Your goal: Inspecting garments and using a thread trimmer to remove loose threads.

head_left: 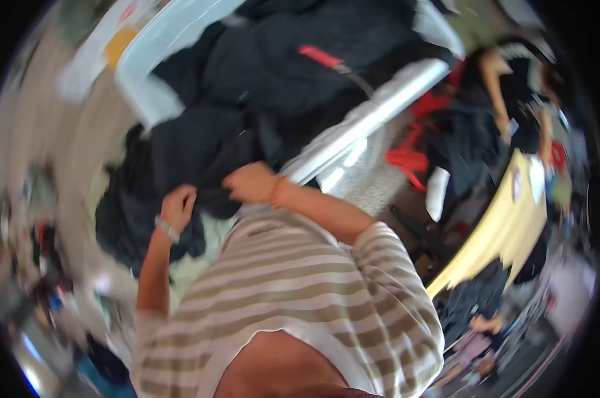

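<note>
A heap of black cloth point(194, 149) spills over the near side of a pale plastic tub point(137, 86). My left hand point(179, 207) is closed on the near part of this cloth, its fingers curled and partly blurred. Close by on the right, my right hand point(250, 182) also grips the black cloth, with its fingertips hidden in the folds. Whether the cloth is one garment or several I cannot tell. Farther off, a red-handled tool point(321, 57) with a thin, pale end lies on the dark cloth in the tub.
The tub's white right rim point(373, 123) runs beside my right forearm. Beyond it are red straps point(409, 159), dark cloth and a white object point(436, 194). A curved yellow table edge point(492, 225) lies to the right, with another person point(519, 86) at the far right.
</note>
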Action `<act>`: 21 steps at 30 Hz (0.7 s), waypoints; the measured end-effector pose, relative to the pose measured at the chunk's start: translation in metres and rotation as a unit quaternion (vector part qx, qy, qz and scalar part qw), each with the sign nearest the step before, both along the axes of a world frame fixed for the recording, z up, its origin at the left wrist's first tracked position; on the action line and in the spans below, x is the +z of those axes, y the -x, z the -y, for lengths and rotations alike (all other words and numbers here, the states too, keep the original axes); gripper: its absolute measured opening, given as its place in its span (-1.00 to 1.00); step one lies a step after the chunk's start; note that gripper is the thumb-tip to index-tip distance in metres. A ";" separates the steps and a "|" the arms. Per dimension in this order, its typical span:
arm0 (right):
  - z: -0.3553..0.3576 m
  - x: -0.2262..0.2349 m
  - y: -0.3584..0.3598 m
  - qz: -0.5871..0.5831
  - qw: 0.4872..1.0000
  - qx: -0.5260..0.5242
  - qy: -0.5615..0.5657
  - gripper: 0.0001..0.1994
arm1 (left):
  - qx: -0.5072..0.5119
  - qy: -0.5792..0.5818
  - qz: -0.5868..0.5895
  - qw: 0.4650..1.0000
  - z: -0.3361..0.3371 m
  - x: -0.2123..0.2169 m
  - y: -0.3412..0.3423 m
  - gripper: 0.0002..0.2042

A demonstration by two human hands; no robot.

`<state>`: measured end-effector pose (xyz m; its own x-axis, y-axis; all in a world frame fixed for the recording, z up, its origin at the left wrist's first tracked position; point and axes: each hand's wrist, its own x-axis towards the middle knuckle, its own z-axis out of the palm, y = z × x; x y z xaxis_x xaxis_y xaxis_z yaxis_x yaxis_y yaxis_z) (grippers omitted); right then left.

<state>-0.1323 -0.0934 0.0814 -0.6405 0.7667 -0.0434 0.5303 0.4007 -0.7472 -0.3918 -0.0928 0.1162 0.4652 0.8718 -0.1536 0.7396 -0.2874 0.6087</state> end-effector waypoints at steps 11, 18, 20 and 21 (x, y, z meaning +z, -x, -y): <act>0.025 -0.038 -0.011 0.010 0.997 -0.025 0.071 -0.89 | 0.051 -0.103 -0.059 0.992 -0.014 0.009 -0.098 -0.81; 0.029 -0.047 -0.022 -0.049 0.996 -0.076 -0.017 -0.92 | -0.197 -0.010 -0.124 0.973 -0.036 -0.049 -0.111 -0.90; 0.033 -0.047 -0.018 -0.025 0.995 -0.092 -0.025 -0.92 | -0.232 -0.060 -0.106 0.965 -0.029 -0.044 -0.109 -0.88; 0.035 -0.050 -0.011 -0.037 0.994 -0.101 -0.026 -0.92 | -0.234 -0.089 -0.104 0.963 -0.024 -0.045 -0.102 -0.84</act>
